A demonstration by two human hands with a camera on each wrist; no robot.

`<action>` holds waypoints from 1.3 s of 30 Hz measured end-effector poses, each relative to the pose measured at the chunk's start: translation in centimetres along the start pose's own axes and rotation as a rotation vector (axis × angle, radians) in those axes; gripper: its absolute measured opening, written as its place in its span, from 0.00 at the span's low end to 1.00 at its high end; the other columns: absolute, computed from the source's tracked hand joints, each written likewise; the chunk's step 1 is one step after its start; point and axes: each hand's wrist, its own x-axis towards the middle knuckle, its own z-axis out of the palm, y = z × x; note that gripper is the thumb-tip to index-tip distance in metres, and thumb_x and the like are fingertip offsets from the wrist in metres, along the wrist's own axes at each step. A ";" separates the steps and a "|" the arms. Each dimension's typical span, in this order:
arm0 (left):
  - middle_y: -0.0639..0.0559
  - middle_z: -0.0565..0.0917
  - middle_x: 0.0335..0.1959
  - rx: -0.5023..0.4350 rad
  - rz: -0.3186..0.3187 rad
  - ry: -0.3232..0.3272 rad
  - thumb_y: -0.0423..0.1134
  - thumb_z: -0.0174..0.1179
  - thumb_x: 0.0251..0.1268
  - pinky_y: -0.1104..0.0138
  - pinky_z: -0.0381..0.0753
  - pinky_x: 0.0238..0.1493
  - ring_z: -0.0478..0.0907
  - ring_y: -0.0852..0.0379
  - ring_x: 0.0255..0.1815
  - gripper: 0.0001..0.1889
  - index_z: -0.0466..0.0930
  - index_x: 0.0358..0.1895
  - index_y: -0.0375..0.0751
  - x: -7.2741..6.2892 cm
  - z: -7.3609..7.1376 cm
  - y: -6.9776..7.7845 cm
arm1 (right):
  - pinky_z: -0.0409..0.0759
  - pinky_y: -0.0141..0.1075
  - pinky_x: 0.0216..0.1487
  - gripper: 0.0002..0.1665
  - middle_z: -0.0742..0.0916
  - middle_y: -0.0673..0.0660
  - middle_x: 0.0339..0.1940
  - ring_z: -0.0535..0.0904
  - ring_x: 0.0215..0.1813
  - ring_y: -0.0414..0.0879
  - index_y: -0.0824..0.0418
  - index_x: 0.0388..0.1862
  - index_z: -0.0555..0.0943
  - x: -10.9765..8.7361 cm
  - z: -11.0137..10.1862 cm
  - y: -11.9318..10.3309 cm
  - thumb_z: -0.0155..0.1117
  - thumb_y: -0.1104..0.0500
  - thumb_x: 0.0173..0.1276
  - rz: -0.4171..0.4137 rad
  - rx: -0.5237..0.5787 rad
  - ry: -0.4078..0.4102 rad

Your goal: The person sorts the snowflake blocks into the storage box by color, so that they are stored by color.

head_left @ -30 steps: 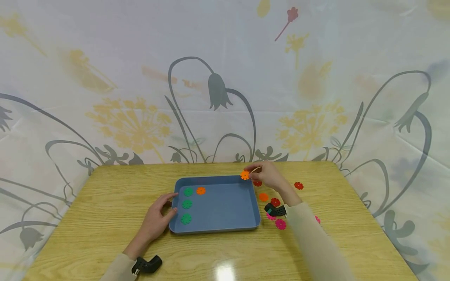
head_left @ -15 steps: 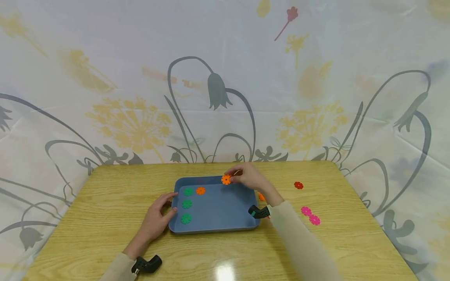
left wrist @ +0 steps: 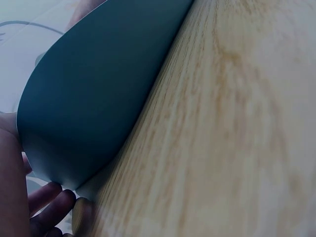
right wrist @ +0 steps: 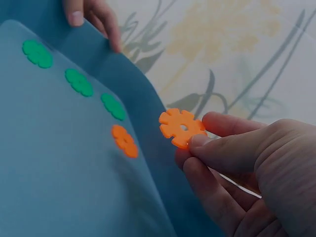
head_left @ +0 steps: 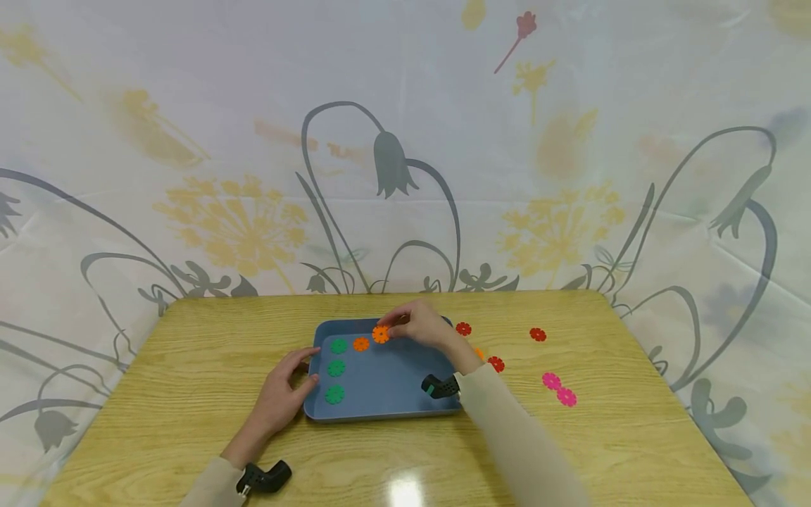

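Between its thumb and fingers my right hand (head_left: 418, 325) pinches an orange flower-shaped plastic disc (right wrist: 183, 128), raised inside the far wall of a blue tray (head_left: 405, 417). Another orange disc (head_left: 361, 344) lies flat in the tray, just left of the held one. Green discs of the same shape form a column along the tray's left side: a far one (head_left: 338, 346), a middle one (head_left: 336, 368) and a near one (head_left: 334, 394). My left hand (head_left: 281, 391) grips the tray's left rim, thumb and index finger over the edge and other fingers curled outside in the left wrist view.
Right of the tray, red discs (head_left: 538, 334), pink discs (head_left: 552, 381) and a partly hidden orange disc (head_left: 479, 353) lie on the wooden table (head_left: 608, 451). A flower-patterned cloth (head_left: 405, 232) hangs behind the table's far edge.
My right hand has carried the orange disc leftward from the tray's far right corner to beside the lying orange disc, and somewhat lower. My left hand has stayed on the rim.
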 end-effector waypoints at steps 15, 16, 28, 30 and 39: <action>0.49 0.75 0.55 0.003 0.005 0.001 0.31 0.62 0.59 0.54 0.74 0.43 0.76 0.54 0.43 0.23 0.74 0.60 0.42 0.0 0.1 0.1 | 0.76 0.33 0.35 0.12 0.85 0.48 0.35 0.79 0.34 0.40 0.57 0.43 0.86 1.1 3.4 0.5 0.66 0.66 0.60 0.003 -0.021 -0.105; 0.49 0.75 0.55 0.002 0.005 0.001 0.31 0.62 0.59 0.54 0.74 0.43 0.76 0.54 0.43 0.23 0.74 0.60 0.42 0.0 0.1 0.1 | 0.77 0.33 0.34 0.12 0.85 0.48 0.34 0.79 0.34 0.41 0.58 0.43 0.86 1.1 3.5 0.5 0.66 0.66 0.59 0.010 -0.009 -0.108; 0.49 0.75 0.55 0.007 0.006 0.002 0.32 0.62 0.59 0.53 0.73 0.43 0.76 0.53 0.43 0.23 0.74 0.60 0.43 0.0 0.1 -0.3 | 0.77 0.34 0.36 0.11 0.85 0.47 0.34 0.80 0.35 0.41 0.54 0.41 0.87 1.5 4.4 1.1 0.69 0.62 0.57 0.060 -0.019 -0.120; 0.49 0.75 0.55 0.009 0.001 0.001 0.32 0.62 0.59 0.54 0.73 0.43 0.76 0.54 0.43 0.23 0.73 0.60 0.43 0.0 0.1 -0.3 | 0.77 0.34 0.36 0.11 0.85 0.46 0.34 0.79 0.35 0.40 0.53 0.41 0.87 1.5 4.4 1.1 0.69 0.62 0.58 0.055 -0.036 -0.124; 0.49 0.75 0.55 0.014 -0.016 0.000 0.32 0.62 0.59 0.54 0.73 0.43 0.76 0.54 0.43 0.23 0.74 0.60 0.44 0.0 0.1 -0.1 | 0.77 0.33 0.37 0.10 0.86 0.45 0.36 0.80 0.35 0.40 0.54 0.41 0.87 1.4 4.6 0.9 0.68 0.62 0.59 0.042 -0.027 -0.158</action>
